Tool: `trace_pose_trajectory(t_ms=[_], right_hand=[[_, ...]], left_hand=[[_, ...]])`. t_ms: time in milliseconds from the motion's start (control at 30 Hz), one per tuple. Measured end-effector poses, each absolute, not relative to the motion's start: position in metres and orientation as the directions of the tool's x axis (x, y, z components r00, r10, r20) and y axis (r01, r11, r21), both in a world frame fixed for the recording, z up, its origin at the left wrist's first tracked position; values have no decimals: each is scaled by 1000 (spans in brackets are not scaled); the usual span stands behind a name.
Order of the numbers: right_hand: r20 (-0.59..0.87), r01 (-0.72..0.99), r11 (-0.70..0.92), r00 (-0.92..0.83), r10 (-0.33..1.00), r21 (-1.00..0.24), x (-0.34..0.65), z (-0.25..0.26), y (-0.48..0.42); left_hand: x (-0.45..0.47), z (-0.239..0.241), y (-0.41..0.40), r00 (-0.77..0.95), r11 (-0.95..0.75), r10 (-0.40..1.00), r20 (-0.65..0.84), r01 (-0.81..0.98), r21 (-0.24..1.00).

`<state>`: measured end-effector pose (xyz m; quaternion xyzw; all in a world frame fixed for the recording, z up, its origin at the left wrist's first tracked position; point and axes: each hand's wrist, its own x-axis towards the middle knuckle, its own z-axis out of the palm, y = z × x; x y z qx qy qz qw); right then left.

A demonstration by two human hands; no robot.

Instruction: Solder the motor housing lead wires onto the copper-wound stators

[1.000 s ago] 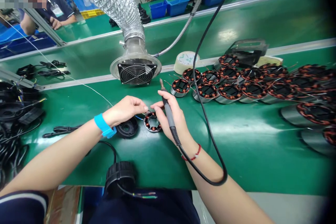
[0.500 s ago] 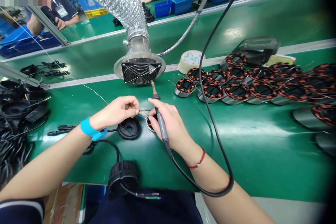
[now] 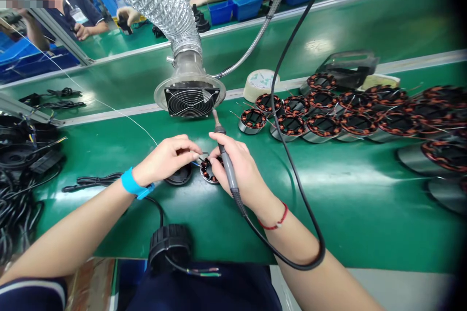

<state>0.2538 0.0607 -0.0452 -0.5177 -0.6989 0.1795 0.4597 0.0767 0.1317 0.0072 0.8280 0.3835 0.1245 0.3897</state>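
Observation:
My left hand, with a blue wrist strap, pinches thin wire ends just above a small copper-wound stator on the green bench. My right hand is closed around a soldering iron, tip pointing up and away, while its fingertips touch the stator's wires. A black round plastic housing lies under my left fingers, partly hidden. The iron's black cord loops over my right forearm.
A fume extractor fan on a silver duct stands just behind my hands. Several wound stators crowd the right side, with a tape roll behind them. Black housings and cables pile at left. Another black housing rests at the bench's near edge. Other people work at the far bench.
The soldering iron tilted from leaning right to more upright, its tip nearer the fan. My hands closed in over the stator, left fingers coming onto the wire ends.

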Motion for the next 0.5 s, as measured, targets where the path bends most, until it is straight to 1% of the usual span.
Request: trace_pose_trajectory(t_ms=[100, 200, 300, 400, 500], right_hand=[[471, 553, 421, -59, 880, -719, 252, -43, 58], [472, 540, 467, -141, 870, -700, 249, -44, 55], [474, 543, 484, -170, 864, -686, 247, -44, 54], [478, 565, 452, -113, 871, -691, 248, -43, 55], [468, 590, 397, -37, 883, -703, 251, -40, 57]], left_hand=[[60, 12, 132, 730, -479, 682, -44, 491, 728], [49, 13, 127, 770, -586, 638, -22, 504, 635], [47, 7, 121, 773, -677, 628, 88, 487, 551], [50, -2, 117, 763, -724, 617, 193, 454, 520], [55, -9, 117, 744, -729, 631, 219, 472, 496]])
